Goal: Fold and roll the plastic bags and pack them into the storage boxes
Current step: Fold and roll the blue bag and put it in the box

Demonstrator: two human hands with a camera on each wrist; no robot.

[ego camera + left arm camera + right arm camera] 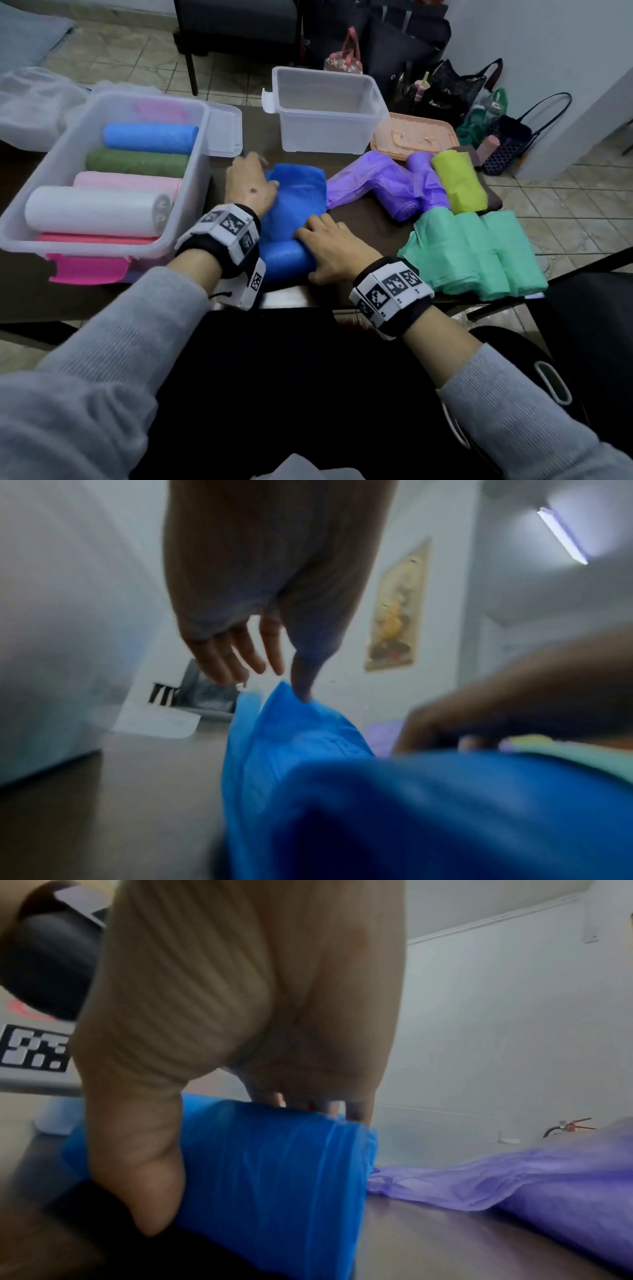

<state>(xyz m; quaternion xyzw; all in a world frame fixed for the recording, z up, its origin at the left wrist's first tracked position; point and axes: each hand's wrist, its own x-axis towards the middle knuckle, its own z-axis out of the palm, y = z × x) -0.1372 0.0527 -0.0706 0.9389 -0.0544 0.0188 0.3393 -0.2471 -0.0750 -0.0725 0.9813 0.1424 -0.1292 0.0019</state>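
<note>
The blue bag [294,219] lies on the dark worktop [363,212], partly rolled. The rolled portion sits at the near edge of the worktop, its long axis running left to right. The unrolled flat portion extends away from the roll toward the far side.

The right hand [334,251] forms the grip on the roll: the thumb curls down the near face and the fingers wrap over the top, at the right end of the roll. The left hand [250,186] lies beyond this grip and to its left, on the flat portion. Its fingers are straight and spread, and one fingertip touches the plastic in the left wrist view; this hand is released.

Left of the grip stands a clear storage box [191,161]. It holds five rolls lying side by side, long axes left to right: blue, green, pale pink, white and bright pink. A pink latch [87,269] projects from its near wall. Beyond the grip stands a second clear storage box [325,109], with nothing visible inside. An orange lid [414,140] lies flat just to its right.

Right of the grip lie purple bags [387,185], partly rolled, a yellow-green roll [460,181] and folded green bags [476,257] reaching the near edge. Bare worktop shows between the blue bag and the purple bags. The roll sits close to the near edge, and the first box stands just left of the left hand.
</note>
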